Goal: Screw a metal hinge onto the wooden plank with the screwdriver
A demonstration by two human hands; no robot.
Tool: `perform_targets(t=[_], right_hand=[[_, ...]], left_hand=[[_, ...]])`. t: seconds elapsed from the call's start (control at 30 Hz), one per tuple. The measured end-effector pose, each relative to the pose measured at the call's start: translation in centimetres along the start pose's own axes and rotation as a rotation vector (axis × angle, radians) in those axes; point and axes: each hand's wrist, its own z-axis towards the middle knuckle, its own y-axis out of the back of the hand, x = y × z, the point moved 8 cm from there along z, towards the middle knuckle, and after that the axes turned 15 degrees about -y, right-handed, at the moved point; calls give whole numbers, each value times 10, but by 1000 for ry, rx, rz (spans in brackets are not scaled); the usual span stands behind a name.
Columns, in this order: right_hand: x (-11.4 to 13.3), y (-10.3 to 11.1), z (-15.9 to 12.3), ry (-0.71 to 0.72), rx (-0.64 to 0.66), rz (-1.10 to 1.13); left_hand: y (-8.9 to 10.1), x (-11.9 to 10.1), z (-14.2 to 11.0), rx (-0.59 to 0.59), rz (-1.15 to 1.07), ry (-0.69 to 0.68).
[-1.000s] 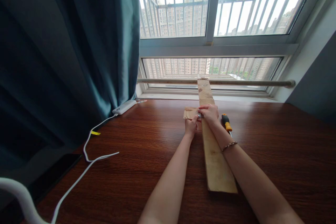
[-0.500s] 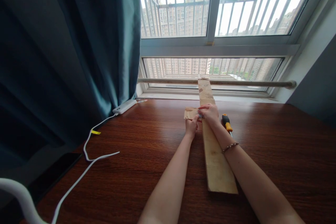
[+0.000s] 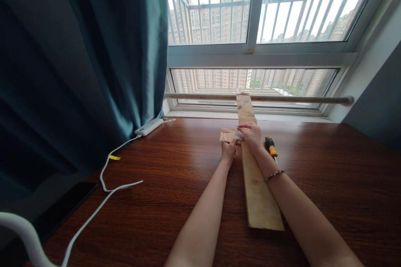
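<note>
A long wooden board (image 3: 259,192) lies lengthwise on the table, its far end reaching the window rail. Against its left edge, a short wooden piece (image 3: 227,135) sticks out sideways. At the joint between the two is a small silvery metal piece (image 3: 239,135), hinge-like but too small to name surely. My left hand (image 3: 229,151) is closed on the near edge of the short wooden piece, thumb by the metal. Lying over the long board, my right hand (image 3: 252,135) has its fingers bent, tips at the metal piece. A yellow-and-black screwdriver (image 3: 271,147) rests right of the board.
A white power strip (image 3: 149,127) with a white cable (image 3: 105,175) lies on the brown table (image 3: 175,167) at left, near a blue curtain (image 3: 138,50). A horizontal rail (image 3: 291,99) crosses before the window. A dark flat object (image 3: 65,204) sits at the left edge.
My right fingertips have shifted slightly, and more of the silvery metal piece shows between my hands. The boards and screwdriver stay where they were.
</note>
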Motion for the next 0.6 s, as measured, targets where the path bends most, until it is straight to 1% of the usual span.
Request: perform_targets(t=[0.07,0.1,0.17,0.27,0.33,0.37,0.4,0.47,0.53,0.6], right_hand=[[-4,7,3,-34,-72,102],[-5,9,4,-40,-88,141],[-5,9,3,-47,-79,210],[-3,7,0,-107,-4,405],[-3,7,-3,-188,80,542],[-3,8,-4,-225,126,576],[-3,9,-5,-255,178,575],[-2,10,-6,-280,306,455],[-1,8,-8,-248,442,235],[-2,6,-8,-172,513,14]], left_hand=[[1,2,0,-3,11,14],[1,3,0,-3,14,21],[1,5,-1,1,16,24],[0,5,-1,18,12,18],[-1,3,-1,28,0,14],[-2,3,-1,33,-10,16],[-3,3,-1,35,-20,22],[-4,4,-1,37,-37,42],[-4,6,-2,40,-32,68],[-4,9,-2,51,-15,93]])
